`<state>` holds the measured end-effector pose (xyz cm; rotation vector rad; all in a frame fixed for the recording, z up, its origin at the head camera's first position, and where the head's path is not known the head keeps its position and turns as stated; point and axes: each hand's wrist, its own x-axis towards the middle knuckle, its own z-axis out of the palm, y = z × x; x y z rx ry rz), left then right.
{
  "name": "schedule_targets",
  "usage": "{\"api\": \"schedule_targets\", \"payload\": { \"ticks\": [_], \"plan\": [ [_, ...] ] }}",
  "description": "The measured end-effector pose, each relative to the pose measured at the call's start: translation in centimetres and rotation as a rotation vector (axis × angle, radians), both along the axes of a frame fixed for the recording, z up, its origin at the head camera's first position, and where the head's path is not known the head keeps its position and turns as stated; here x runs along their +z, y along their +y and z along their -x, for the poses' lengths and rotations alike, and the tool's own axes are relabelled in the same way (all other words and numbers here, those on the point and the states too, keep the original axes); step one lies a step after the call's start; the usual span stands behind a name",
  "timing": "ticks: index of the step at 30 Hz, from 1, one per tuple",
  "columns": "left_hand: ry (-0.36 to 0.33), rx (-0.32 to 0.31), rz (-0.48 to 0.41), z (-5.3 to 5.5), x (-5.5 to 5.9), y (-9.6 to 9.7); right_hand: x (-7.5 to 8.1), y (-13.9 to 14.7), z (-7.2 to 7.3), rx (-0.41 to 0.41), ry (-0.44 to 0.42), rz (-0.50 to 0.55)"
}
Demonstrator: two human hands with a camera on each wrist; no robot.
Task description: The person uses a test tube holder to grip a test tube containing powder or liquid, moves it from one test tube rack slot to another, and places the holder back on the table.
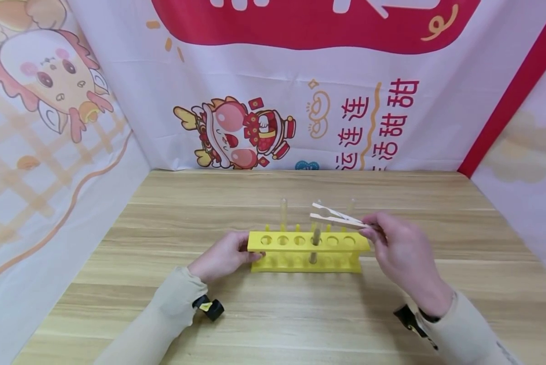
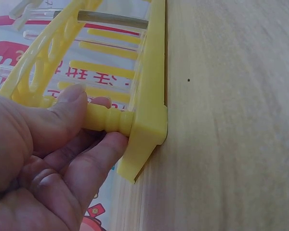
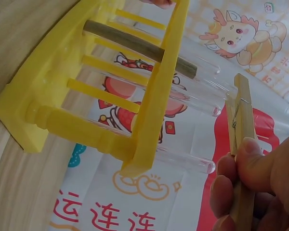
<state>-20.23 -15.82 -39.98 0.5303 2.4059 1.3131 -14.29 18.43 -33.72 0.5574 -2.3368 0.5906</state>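
My left hand grips the left post of a yellow test tube rack, thumb on one side and fingers on the other in the left wrist view. One test tube with grey-brown contents stands upright through a hole right of the rack's middle. My right hand pinches a wooden test tube clamp by its handle, beyond the rack's right end. The clamp's tips point left, spread apart around or beside the top of the filled tube; whether they touch it I cannot tell.
Several clear test tubes stand upside down on yellow pegs along the rack's back. The rack sits on a wood-grain table. Behind it hangs a printed cloth, with more cloth on both sides.
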Motion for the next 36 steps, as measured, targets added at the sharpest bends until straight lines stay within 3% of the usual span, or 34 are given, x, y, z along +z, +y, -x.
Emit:
{"api": "schedule_targets", "payload": {
  "ticks": [16, 36],
  "plan": [
    [0.005, 0.003, 0.005, 0.1, -0.2, 0.0, -0.3, -0.2, 0.3, 0.019, 0.043, 0.002],
    [0.016, 0.0, 0.018, 0.1, -0.3, -0.1, -1.3, -0.4, 0.5, 0.037, 0.016, -0.028]
  ]
}}
